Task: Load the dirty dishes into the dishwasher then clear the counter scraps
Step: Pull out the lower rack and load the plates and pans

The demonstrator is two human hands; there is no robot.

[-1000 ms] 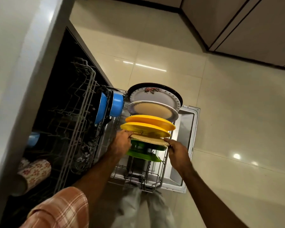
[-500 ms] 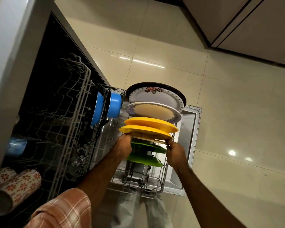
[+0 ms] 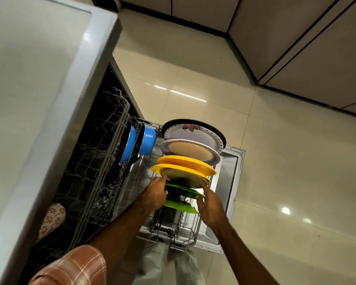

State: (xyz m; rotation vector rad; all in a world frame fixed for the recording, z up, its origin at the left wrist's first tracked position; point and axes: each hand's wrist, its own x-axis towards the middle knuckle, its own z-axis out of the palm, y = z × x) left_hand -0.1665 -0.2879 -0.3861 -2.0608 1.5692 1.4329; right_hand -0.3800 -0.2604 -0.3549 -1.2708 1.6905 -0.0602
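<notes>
A beige plate with dark residue [image 3: 183, 176] stands tilted in the pulled-out lower rack [image 3: 185, 241], leaning on two yellow plates [image 3: 185, 161] behind it. Two green plates [image 3: 185, 190] stand in front of it. My left hand [image 3: 154, 194] grips the beige plate's left rim with its fingertips. My right hand [image 3: 209, 202] is at the plate's right edge with fingers spread, barely touching it. A patterned-rim plate [image 3: 189, 149] and a floral white plate [image 3: 193, 133] stand further back. Blue pans [image 3: 148, 138] sit at the rack's left.
The dishwasher door [image 3: 228, 182] lies open flat over the tiled floor. The upper rack [image 3: 111, 140] juts out at left, with a floral cup [image 3: 52, 219] below it. The counter [image 3: 29, 79] overhangs on the left. Cabinets [image 3: 317, 48] line the far right.
The beige plate has tipped from flat to upright against the yellow plate. My right hand has loosened and dropped slightly. The view has shifted upward, showing more of the counter.
</notes>
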